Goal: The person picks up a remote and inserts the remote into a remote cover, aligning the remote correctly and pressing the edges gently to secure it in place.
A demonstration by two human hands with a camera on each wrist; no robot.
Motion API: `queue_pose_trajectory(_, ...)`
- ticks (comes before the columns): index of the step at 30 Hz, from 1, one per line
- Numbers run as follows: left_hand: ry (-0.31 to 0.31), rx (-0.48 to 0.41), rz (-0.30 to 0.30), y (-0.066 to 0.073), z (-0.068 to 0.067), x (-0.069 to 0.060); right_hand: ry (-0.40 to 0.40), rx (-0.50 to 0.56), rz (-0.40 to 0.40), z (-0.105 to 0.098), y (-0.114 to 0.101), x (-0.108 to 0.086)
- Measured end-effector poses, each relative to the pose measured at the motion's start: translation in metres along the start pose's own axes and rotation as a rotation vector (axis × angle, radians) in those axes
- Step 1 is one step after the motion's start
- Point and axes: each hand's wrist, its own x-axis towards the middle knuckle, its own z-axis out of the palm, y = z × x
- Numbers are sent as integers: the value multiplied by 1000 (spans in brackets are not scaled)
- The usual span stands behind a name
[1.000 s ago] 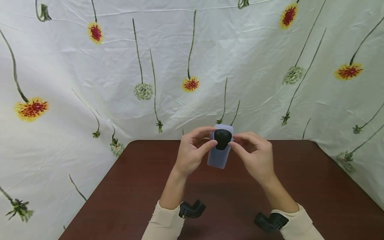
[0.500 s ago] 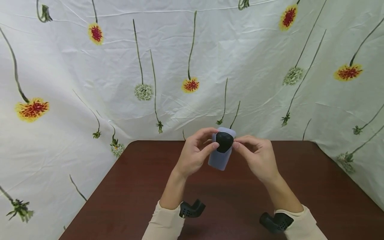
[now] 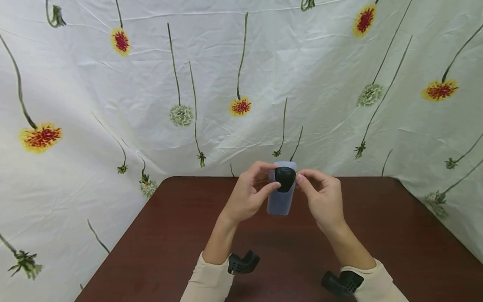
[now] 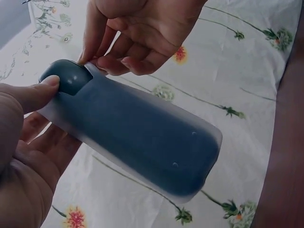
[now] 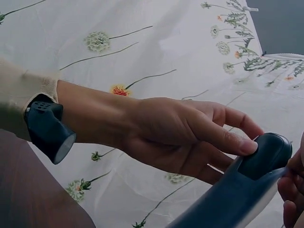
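A dark, oblong device [image 3: 284, 179] with a glossy rounded end sits in a translucent, pale bluish sleeve [image 3: 280, 204], held up above the table. Its exact kind cannot be told. The bare end [image 4: 70, 77] shows out of the sleeve's opening, while the rest is seen dimly through the cover. My left hand [image 3: 249, 193] grips the device's upper left side, thumb on the glossy end and fingers at the far edge and behind. At the upper right edge of the sleeve, my right hand [image 3: 325, 195] pinches the rim between thumb and forefinger; its other fingers are curled [image 4: 142, 42].
Below the hands lies a dark reddish-brown table [image 3: 181, 235]. A white cloth with printed flowers [image 3: 211, 75] hangs behind and around it. Each wrist carries a black camera mount, such as the left one [image 3: 243, 263] and right one [image 3: 342, 283].
The device has shifted slightly right and down with my left hand. My right thumb has moved from the dark end to the sleeve's edge, drawing a little away from it.
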Motion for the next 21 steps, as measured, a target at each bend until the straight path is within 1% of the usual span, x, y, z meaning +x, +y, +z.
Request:
queue_pose_trajectory(3, -28, 95, 18, 0, -2, 0, 45, 6, 5, 5, 2, -1)
queue_pose_trajectory(8, -55, 196, 54, -1, -3, 2, 140, 49, 4, 10, 4, -2)
queue_pose_trajectory(11, -48, 236, 78, -1, -2, 3, 167, 51, -15, 13, 6, -4)
queue_pose_trajectory(14, -26, 279, 89, 0, -1, 2, 165, 24, -60, 16, 8, -6)
queue_pose_trajectory(16, -7, 295, 79, 2, 0, 1, 158, 2, -103, 16, 10, -8)
queue_pose_trajectory(18, 6, 284, 53, 3, 0, 0, 145, -4, -139, 16, 12, -9)
queue_pose_trajectory(21, 25, 227, 16, 6, -2, -1, 111, 25, -156, 15, 13, -9)
